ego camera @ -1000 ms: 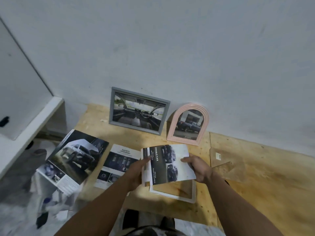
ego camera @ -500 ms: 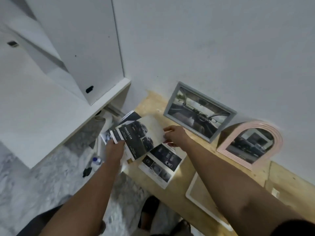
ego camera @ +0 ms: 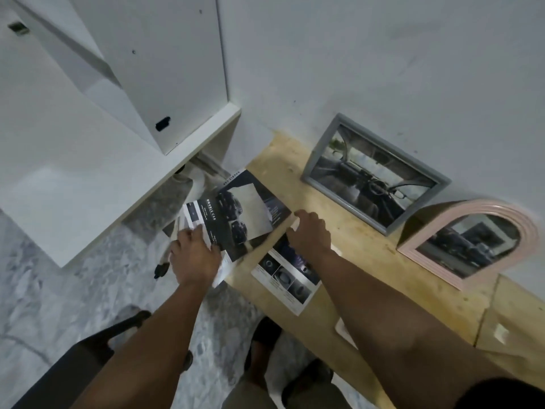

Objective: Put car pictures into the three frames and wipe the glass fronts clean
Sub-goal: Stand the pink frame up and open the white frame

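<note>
A white frame [ego camera: 343, 332] is mostly hidden behind the right arm. The glossy "DOUBLE CAB" page [ego camera: 236, 221] is pinned on the plywood's edge by the left hand [ego camera: 194, 255], fingers flat; right hand [ego camera: 309, 236] fingers loosely curled, nothing held.

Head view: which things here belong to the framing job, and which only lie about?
Job:
- grey frame, car picture inside
- pink arched frame, car picture inside
- white frame, mostly hidden
- Double Cab page, under left hand
- brochure sheet beneath right hand

Lying about:
- white cabinet
- cardboard piece
</note>
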The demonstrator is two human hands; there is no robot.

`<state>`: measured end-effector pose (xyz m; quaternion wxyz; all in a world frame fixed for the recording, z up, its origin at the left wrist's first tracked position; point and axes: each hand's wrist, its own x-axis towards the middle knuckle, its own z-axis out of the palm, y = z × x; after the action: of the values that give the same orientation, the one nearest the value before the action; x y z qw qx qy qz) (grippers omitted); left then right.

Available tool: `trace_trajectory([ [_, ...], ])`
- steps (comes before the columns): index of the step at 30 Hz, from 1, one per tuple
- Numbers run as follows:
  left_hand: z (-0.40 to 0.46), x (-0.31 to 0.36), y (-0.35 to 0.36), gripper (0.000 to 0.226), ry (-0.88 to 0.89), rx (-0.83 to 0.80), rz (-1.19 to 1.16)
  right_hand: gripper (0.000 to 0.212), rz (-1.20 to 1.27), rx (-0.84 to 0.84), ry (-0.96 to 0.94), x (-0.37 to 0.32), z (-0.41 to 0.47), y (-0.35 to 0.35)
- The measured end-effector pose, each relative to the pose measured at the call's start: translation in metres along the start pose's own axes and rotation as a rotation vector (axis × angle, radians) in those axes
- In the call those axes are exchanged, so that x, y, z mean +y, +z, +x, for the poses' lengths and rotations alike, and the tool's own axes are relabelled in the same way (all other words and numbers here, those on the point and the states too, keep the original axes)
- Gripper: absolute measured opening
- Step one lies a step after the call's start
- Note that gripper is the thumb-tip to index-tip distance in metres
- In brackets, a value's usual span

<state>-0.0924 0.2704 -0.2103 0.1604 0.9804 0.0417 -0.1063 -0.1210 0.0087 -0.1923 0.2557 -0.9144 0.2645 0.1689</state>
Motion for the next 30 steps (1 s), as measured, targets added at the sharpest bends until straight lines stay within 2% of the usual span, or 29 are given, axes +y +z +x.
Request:
trace_trajectory([
  [2, -0.007, 0.01, 0.01, 0.052, 0.214, -0.012, 0.045, 0.071, -0.188, -0.052, 0.053, 0.024, -0.01, -0.002],
  [4, -0.014, 0.019, 0.02, 0.054, 0.37, -0.085, 0.142, 0.085, -0.265, -0.137, 0.068, 0.044, -0.023, 0.0],
  [7, -0.02, 0.023, 0.031, 0.056, 0.446, -0.207, 0.265, 0.089, -0.31, -0.158, 0.052, 0.061, -0.038, 0.01],
  [12, -0.02, 0.017, 0.036, 0.056, 0.483, -0.217, 0.314, 0.096, -0.217, -0.072, 0.114, 0.07, -0.042, 0.012],
  [15, -0.022, 0.024, 0.028, 0.047, 0.461, -0.147, 0.284, 0.089, 0.082, -0.039, 0.168, 0.072, -0.045, 0.001],
  [19, -0.032, 0.05, 0.023, 0.044, 0.495, -0.119, 0.15, 0.052, 0.657, -0.1, 0.318, 0.085, -0.058, -0.029],
  [20, -0.036, 0.061, 0.025, 0.045, 0.48, -0.169, 0.04, 0.047, 0.816, -0.103, 0.368, 0.091, -0.066, -0.039],
  [22, -0.049, 0.091, 0.026, 0.047, 0.326, -0.319, -0.24, 0.046, 1.07, -0.088, 0.431, 0.106, -0.085, -0.059],
  [25, -0.069, 0.142, 0.028, 0.056, 0.147, -0.6, -0.503, 0.048, 1.42, -0.096, 0.399, 0.138, -0.116, -0.082],
  [26, -0.076, 0.159, 0.031, 0.053, 0.107, -0.702, -0.584, 0.047, 1.508, -0.076, 0.394, 0.149, -0.126, -0.087],
  [28, -0.094, 0.19, 0.029, 0.035, -0.028, -0.907, -0.778, 0.046, 1.587, 0.033, 0.437, 0.174, -0.144, -0.093],
  [30, -0.109, 0.216, 0.03, 0.024, -0.083, -0.968, -0.86, 0.05, 1.585, 0.192, 0.496, 0.199, -0.162, -0.095],
])
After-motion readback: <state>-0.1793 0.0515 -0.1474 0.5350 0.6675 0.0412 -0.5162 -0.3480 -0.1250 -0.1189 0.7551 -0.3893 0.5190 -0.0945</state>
